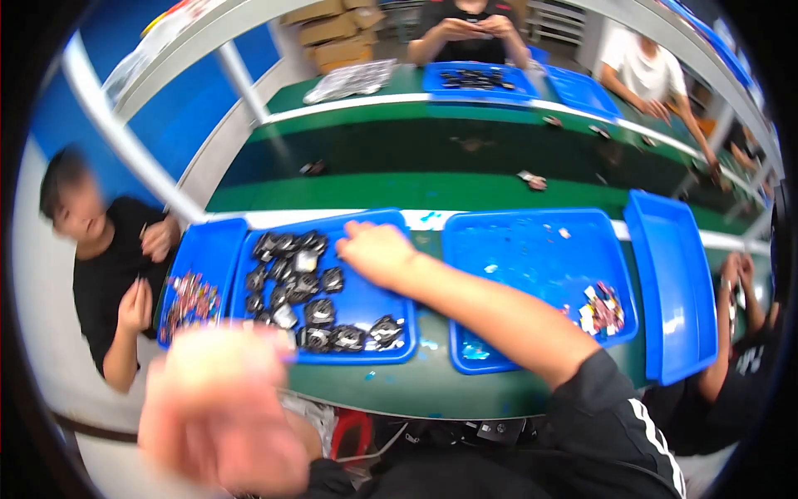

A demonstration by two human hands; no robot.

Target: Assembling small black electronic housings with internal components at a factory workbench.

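Large and blurred near the camera, my left hand (220, 407) is curled closed at the lower left. Whatever its fingers hold, if anything, cannot be made out. My right hand (374, 254) reaches over a blue tray (378, 320), fingers partly stretched and apart, with nothing visible in them. Left of its fingertips, several small black parts (301, 287), some with pale pieces, lie in that tray. A second blue tray (532, 249) sits under my right forearm. In its lower right corner is a heap of small pinkish and white pieces (605, 312).
A narrow blue bin (204, 241) at left holds small multicoloured pieces (191, 301). Another blue bin (677, 291) stands at right. Beyond a white rail runs a dark belt (399, 158) carrying a few small parts. Co-workers sit left, right and across, near a tray (482, 91).
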